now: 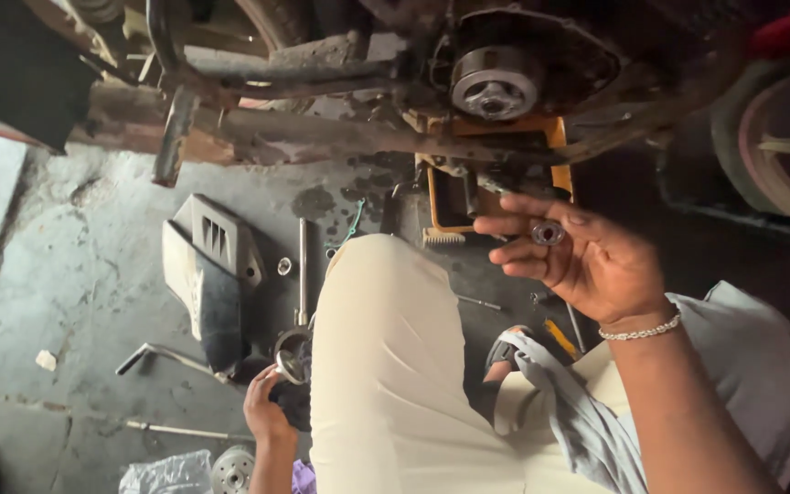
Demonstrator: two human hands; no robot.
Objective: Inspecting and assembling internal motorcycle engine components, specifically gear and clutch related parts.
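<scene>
Right hand (587,261): palm up, fingers loosely curled, cradling a small round grey metal bearing ring (548,233) on the fingertips, below the round ribbed steel clutch drum (494,82) in a greasy engine casing. Left hand (269,412): closed around a shiny metal cup-shaped part (291,366) and dark cloth. Grey ribbed plastic cover (212,274) lies on the stained concrete floor (75,274).

Clearance, workshop floor under motorcycle:
- Right hand (587,261), palm up: open air toward the clutch hub (494,84); orange stand (555,137) and frame tube (322,137) crowd that approach.
- Left hand (272,412): hemmed between cream trouser leg (386,366), grey side cover (212,274) and long wrench (303,270).
- Bare concrete floor (66,265) at the far side.
</scene>
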